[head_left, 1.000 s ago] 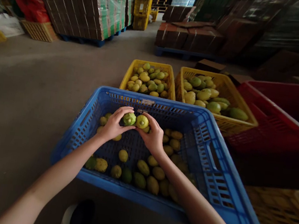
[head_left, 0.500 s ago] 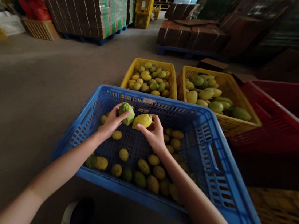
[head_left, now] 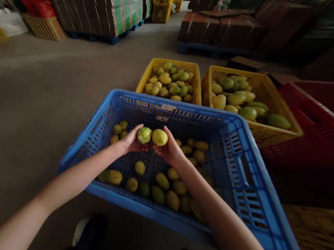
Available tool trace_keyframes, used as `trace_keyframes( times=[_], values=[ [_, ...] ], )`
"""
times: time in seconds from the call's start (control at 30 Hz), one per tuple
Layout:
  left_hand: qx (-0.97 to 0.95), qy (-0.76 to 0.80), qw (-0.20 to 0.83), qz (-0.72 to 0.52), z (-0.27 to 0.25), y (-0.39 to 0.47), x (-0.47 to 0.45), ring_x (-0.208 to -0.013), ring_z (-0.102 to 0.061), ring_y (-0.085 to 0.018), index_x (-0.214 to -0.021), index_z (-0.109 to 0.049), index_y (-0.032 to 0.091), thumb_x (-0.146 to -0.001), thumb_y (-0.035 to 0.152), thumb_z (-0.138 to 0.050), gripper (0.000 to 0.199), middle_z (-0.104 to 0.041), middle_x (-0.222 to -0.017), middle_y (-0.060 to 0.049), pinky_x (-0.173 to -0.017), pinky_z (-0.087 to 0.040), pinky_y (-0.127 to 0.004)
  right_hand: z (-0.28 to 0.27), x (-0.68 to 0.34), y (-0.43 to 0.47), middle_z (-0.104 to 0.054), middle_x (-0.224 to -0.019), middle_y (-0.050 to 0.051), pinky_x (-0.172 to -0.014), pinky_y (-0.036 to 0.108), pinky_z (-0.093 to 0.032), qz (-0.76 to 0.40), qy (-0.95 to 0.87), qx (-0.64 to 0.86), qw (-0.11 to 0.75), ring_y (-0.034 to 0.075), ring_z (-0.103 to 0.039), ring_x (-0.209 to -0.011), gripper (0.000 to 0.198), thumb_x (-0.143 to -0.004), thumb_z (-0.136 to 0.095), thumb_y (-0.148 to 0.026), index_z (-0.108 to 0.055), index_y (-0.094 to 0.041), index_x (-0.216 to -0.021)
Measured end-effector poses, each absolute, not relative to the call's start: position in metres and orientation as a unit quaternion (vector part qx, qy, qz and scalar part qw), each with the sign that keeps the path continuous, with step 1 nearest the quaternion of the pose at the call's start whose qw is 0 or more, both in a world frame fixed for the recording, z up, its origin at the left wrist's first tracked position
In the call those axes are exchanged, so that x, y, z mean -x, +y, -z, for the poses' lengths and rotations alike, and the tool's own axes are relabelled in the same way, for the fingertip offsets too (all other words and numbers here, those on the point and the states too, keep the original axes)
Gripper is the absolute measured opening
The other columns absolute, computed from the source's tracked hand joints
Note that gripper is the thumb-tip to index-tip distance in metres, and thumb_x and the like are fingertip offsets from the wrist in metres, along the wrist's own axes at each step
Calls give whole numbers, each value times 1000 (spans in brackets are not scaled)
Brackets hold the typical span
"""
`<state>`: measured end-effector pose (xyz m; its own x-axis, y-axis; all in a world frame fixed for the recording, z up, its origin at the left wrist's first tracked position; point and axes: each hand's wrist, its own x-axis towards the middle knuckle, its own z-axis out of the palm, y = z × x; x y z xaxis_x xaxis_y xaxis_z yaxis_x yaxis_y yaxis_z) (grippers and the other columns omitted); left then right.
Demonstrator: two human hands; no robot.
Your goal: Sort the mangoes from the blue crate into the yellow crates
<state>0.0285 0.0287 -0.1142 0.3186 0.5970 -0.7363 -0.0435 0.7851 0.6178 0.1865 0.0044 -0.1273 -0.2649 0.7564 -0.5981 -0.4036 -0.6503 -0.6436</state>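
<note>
The 2 fruits in hand have turned since 0.5 s ago. The yellow lemon [head_left: 159,137], then lying lengthwise with its tip pointing left, now shows a rounder side. The green lemon [head_left: 144,135], then tilted under the left thumb, now sits level beside it. For the work in hand, this seems to make the pair easier to look over side by side; whether their skins touch, I cannot tell.

Both fruits are held above the floor of the blue crate [head_left: 149,211], towards its far side. The left hand [head_left: 131,140] cups the green lemon, fingers curled underneath and thumb at its upper side; the right hand [head_left: 170,149] grips the yellow lemon in a matching way.

A loose lemon near the left hand's fingers earlier is out of sight now, perhaps behind that hand. Other loose lemons [head_left: 139,167] lie inside the blue crate, mostly along its near and right parts. Beyond its far rim stand 2 yellow crates [head_left: 272,135] of fruit, with a red crate [head_left: 313,136] past its right side.
</note>
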Motion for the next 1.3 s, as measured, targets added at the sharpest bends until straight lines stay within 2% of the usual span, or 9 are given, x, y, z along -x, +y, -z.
trace_keyframes(
  times=[0.33, 0.53, 0.63, 0.73, 0.83, 0.93, 1.1, 1.2, 1.3],
  values=[
    [-91, 460, 831, -299, 113, 25, -28, -54, -64, -17, -86, -62, 11, -88, 41, -40, 37, -67, -63, -9, -48, -54, -25, 118, -191, 2, -65, -56, 8, -44, 23, -50, -754, -96, 452, 468, 15, -58, -47, 34, -89, -38, -37, -59, -15, -75],
    [-36, 347, 827, -441, 111, 22, -28, -82, -69, -23, -90, -64, 10, -81, 32, -44, 31, -70, -77, -11, -75, -56, -35, 130, -184, 2, -62, -66, 1, -48, 24, -48, -672, -173, 489, 529, 14, -57, -57, 17, -76, -58, -36, -58, -19, -78],
    [-67, 320, 811, -485, 112, 19, -34, -103, -64, -25, -102, -65, 10, -77, 31, -42, 40, -71, -97, -12, -89, -50, -37, 138, -171, -6, -63, -94, 1, -74, 29, -52, -557, -329, 501, 575, 17, -60, -85, 38, -70, -67, -43, -58, -23, -102],
    [-124, 295, 817, -479, 117, 13, -41, -115, -57, -23, -109, -65, 11, -74, 31, -42, 46, -68, -111, -11, -97, -44, -32, 145, -159, -16, -52, -125, 7, -105, 41, -37, -482, -455, 510, 549, 24, -47, -119, 67, -70, -66, -53, -46, -26, -127],
    [-173, 299, 803, -486, 122, 5, -46, -119, -54, -23, -102, -67, 14, -71, 29, -46, 41, -67, -114, -10, -99, -42, -30, 148, -152, -26, -36, -138, 13, -112, 47, -27, -423, -535, 528, 506, 30, -32, -133, 85, -63, -71, -58, -40, -24, -135],
    [-206, 315, 778, -504, 123, -2, -48, -122, -52, -22, -93, -68, 15, -72, 28, -47, 33, -67, -114, -8, -99, -40, -28, 146, -149, -32, -30, -142, 15, -111, 48, -29, -351, -613, 517, 482, 33, -31, -135, 80, -60, -76, -55, -49, -23, -128],
    [-166, 371, 742, -533, 117, -2, -47, -88, -66, -15, -79, -66, 19, -80, 26, -47, 20, -72, -86, -1, -80, -49, -23, 136, -151, -33, -45, -139, 14, -110, 51, -31, -253, -689, 483, 477, 33, -36, -134, 60, -61, -79, -44, -61, -22, -114],
    [-130, 428, 753, -483, 114, 6, -45, -55, -60, -12, -68, -62, 18, -85, 29, -49, 24, -63, -60, 2, -59, -48, -22, 132, -155, -32, -61, -125, 11, -108, 50, -35, -284, -709, 439, 473, 31, -42, -131, 59, -61, -81, -38, -62, -23, -114],
    [-126, 440, 765, -453, 111, 16, -42, -49, -57, -12, -66, -60, 17, -85, 36, -53, 28, -60, -57, 1, -55, -47, -24, 125, -158, -31, -63, -122, 11, -102, 44, -43, -335, -687, 413, 496, 30, -50, -125, 61, -61, -81, -37, -61, -21, -116]
  ],
)
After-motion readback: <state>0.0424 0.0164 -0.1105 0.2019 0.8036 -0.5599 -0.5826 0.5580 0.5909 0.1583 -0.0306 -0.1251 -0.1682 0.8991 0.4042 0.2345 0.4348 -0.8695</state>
